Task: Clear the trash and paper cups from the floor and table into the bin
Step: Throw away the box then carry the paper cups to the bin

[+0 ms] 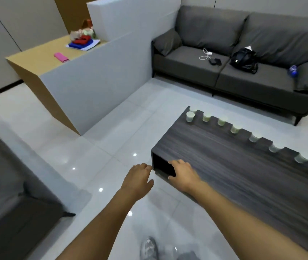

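In the head view, both bare arms are reaching forward over the glossy white floor [112, 128] toward the near corner of a dark wood-grain coffee table [224, 175]. The left hand [139, 180] is hanging just off that corner, fingers loosely extended and holding nothing. The right hand [184, 173] is hovering at the table's open end, fingers relaxed and slightly bent, also gripping nothing; whether it is touching the tabletop cannot be told.

A row of paper cups [221, 121] is standing upright along the table's far edge, running from the far corner cup [190, 116] out to the right-hand one [300, 158]. What the cups are holding cannot be told, as the picture is blurring there. The open compartment [163, 167] in the table's end is showing only darkness.

Behind the table, a grey sofa [186, 66] is carrying a black bag [244, 60], a white cable [205, 54] and a blue object [292, 70]. To the left, a counter [42, 55] is bearing a pink item [61, 57] and a pile of red and blue things [82, 41]. A shoe [149, 248] is showing at the bottom edge.
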